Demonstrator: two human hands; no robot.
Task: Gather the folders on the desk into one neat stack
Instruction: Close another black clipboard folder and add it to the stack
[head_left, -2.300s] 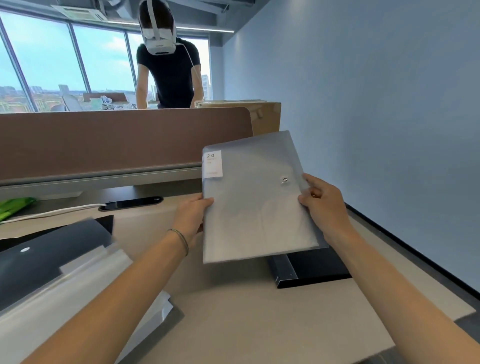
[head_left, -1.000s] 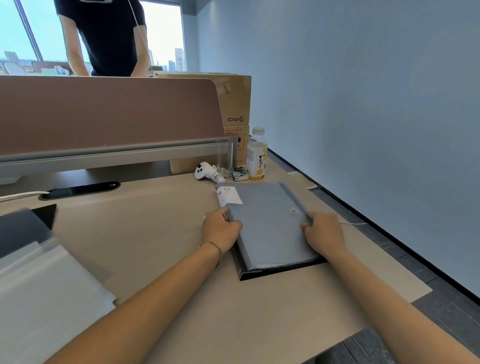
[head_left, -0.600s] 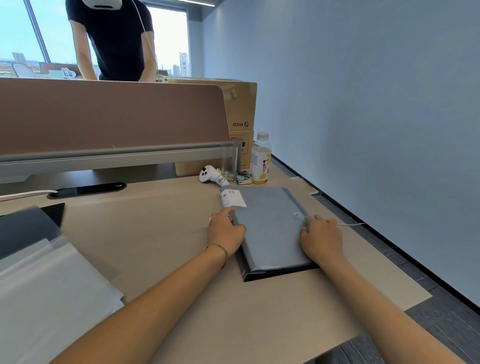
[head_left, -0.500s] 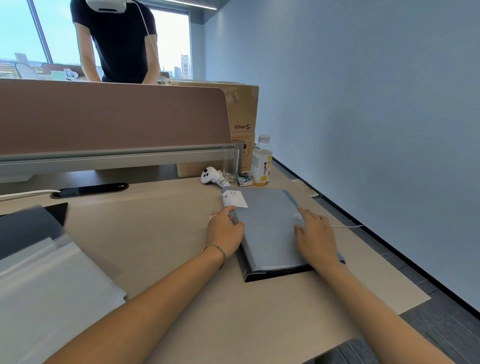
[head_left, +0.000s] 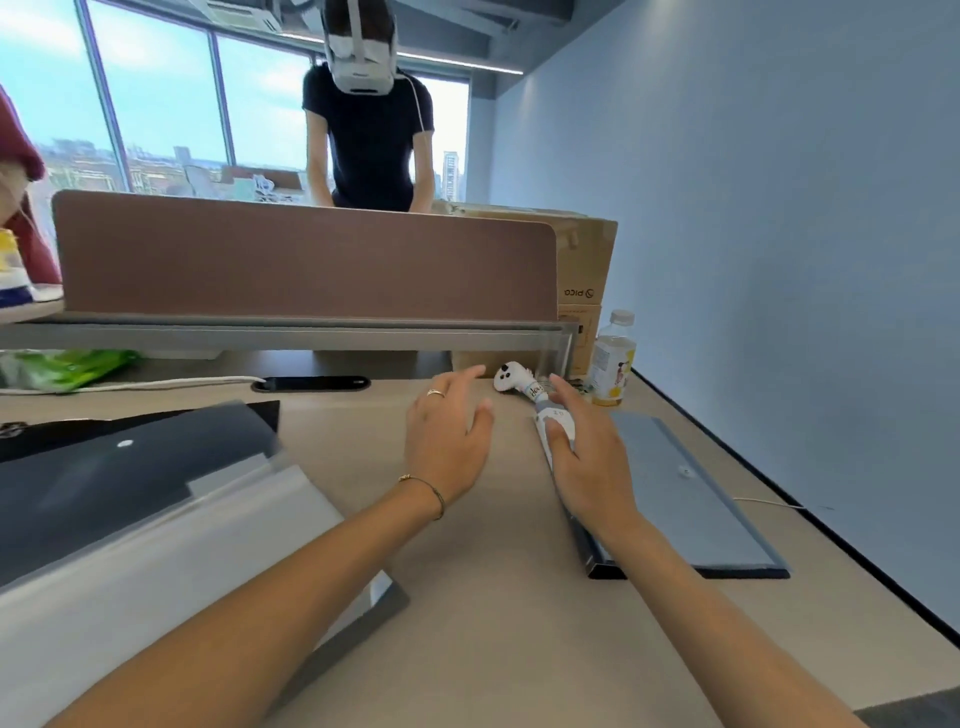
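The grey folder (head_left: 670, 483) lies flat on a black folder (head_left: 602, 569) at the right of the desk (head_left: 493, 623). The right hand (head_left: 587, 457), fingers spread and holding nothing, is over the grey folder's left edge (touching or hovering, hard to tell). The left hand (head_left: 449, 441), also open and empty, is left of that folder. More folders (head_left: 135, 499) lie far left of it.

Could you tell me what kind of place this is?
Most likely an open-plan office on a high floor. A brown fabric divider screen separates two facing desks, translucent grey plastic folders lie on the beige desk, and large windows overlook city buildings.
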